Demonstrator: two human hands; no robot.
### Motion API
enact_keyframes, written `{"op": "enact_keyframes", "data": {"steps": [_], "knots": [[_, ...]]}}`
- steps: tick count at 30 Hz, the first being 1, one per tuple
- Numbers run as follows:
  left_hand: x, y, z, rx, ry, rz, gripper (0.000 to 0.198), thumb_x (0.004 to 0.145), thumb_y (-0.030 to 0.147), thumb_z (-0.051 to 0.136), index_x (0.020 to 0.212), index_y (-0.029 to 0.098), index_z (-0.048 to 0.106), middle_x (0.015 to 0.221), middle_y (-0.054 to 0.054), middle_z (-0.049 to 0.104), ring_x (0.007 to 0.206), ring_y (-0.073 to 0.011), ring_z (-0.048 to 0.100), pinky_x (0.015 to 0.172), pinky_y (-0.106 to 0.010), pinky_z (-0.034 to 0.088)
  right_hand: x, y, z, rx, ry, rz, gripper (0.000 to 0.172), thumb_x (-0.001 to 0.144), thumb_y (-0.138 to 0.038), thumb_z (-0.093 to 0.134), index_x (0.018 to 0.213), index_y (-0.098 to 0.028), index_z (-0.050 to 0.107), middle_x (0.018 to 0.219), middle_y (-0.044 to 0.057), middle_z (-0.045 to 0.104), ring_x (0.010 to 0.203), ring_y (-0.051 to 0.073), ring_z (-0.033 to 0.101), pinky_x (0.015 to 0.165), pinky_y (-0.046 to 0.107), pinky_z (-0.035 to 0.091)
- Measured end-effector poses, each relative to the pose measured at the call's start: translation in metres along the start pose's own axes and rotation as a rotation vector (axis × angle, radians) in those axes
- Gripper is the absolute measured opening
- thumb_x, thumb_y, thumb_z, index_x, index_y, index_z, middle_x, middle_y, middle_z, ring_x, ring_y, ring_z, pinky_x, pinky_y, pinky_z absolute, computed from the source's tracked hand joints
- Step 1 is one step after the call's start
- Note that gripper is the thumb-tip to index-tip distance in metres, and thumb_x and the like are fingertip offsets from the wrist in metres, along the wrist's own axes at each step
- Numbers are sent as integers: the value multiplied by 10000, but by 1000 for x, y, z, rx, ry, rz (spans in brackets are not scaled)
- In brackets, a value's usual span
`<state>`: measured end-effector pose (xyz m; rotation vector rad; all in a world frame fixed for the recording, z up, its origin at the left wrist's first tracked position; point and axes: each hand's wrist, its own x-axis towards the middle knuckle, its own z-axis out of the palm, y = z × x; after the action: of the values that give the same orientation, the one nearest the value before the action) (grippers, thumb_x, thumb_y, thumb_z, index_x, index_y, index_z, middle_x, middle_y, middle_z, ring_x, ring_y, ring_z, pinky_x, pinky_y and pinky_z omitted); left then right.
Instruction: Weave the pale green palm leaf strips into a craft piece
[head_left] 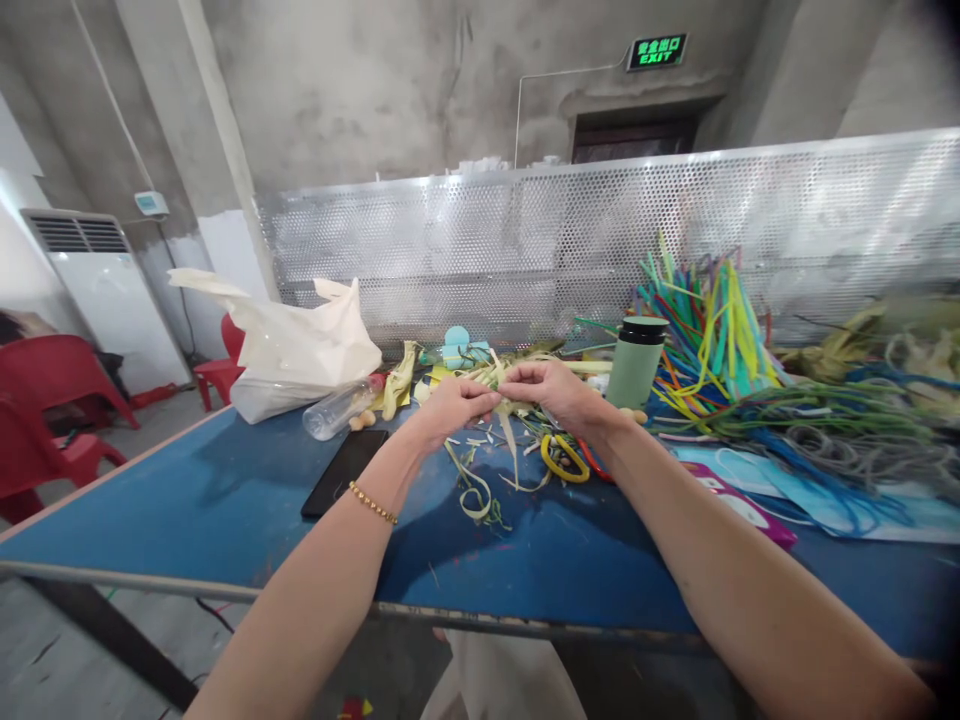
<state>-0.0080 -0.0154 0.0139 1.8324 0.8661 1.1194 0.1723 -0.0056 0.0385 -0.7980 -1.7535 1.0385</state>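
Top of my view, around one o'clock, a green lit sign reads "EXIT" under characters I can't make out. That's the only writing I can read. Containers next: a pale green flask with a black lid stands shut at three o'clock of my hands, contents hidden. A clear plastic bottle lies on its side at nine o'clock and looks empty. A white plastic bag slumps behind it, and I can't tell what's inside. Over the blue table, my left hand and right hand meet fingertip to fingertip, each pinching the pale leaf strips between them, loose ends trailing toward six o'clock. Yellow-handled scissors lie just below my right wrist, and a black phone lies flat at seven o'clock.
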Motion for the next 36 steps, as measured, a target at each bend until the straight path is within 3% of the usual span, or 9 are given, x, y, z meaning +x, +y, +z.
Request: {"op": "enact_keyframes", "data": {"steps": [8, 17, 24, 28, 36], "knots": [[0, -1, 2, -94, 25, 0, 376, 716, 477, 719, 573, 143, 619, 475, 47, 332, 463, -53, 245, 467, -251, 125, 0, 5, 11, 135, 85, 12, 264, 555, -335, 825, 608, -159, 635, 544, -39, 576, 501, 68, 461, 502, 212, 361], [-3, 3, 2, -103, -18, -71, 367, 638, 470, 778, 568, 142, 632, 480, 49, 320, 478, -52, 218, 472, -254, 119, 2, 11, 15, 132, 154, -44, 259, 571, -327, 817, 606, -162, 621, 563, -36, 579, 521, 78, 487, 530, 224, 405], [1, -1, -2, -143, 82, -45, 341, 655, 443, 765, 597, 134, 634, 508, 42, 353, 490, -57, 235, 496, -267, 129, 3, 5, 7, -79, 117, -97, 275, 680, -420, 754, 624, -168, 660, 572, 3, 617, 525, 105, 515, 505, 231, 417], [4, -5, -7, -179, 78, -37, 372, 690, 447, 737, 559, 145, 565, 521, 49, 330, 478, -53, 209, 496, -276, 102, 0, 0, 0, -229, -12, -149, 314, 739, -417, 711, 560, -170, 634, 485, -12, 551, 468, 89, 460, 458, 223, 353], [3, -4, -7, -152, 85, -29, 404, 676, 481, 737, 567, 145, 542, 530, 46, 341, 487, -55, 232, 501, -271, 120, -4, -4, 2, -181, -62, -95, 250, 699, -387, 743, 709, -147, 673, 577, -17, 582, 501, 73, 454, 492, 224, 346]]}}
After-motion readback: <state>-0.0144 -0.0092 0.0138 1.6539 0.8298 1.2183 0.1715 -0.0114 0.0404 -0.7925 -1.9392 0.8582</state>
